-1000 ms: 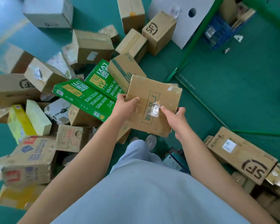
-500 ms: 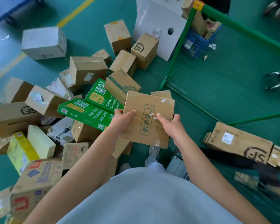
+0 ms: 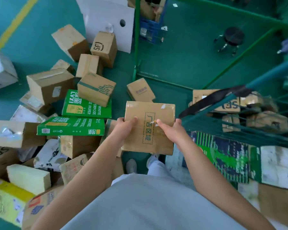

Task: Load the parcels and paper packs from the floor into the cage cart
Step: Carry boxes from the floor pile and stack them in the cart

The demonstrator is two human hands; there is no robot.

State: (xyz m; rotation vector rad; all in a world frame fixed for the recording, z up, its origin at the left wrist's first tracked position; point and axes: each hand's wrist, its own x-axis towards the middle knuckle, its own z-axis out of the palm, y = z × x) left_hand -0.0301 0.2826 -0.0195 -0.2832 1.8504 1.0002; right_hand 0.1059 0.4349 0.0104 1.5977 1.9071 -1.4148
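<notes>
**Where everything lies around your hands**

You hold a box (image 3: 149,127) between both hands: left hand (image 3: 125,128) on its left edge, right hand (image 3: 170,131) on its right edge. Left of your left fingers lie two paper packs (image 3: 83,117), one before the other, among a heap of parcels (image 3: 48,87). Just beyond your fingertips a small parcel (image 3: 140,90) lies on the floor (image 3: 181,55). Right of your right fingers stands the cage cart (image 3: 239,127), with parcels inside it.
</notes>
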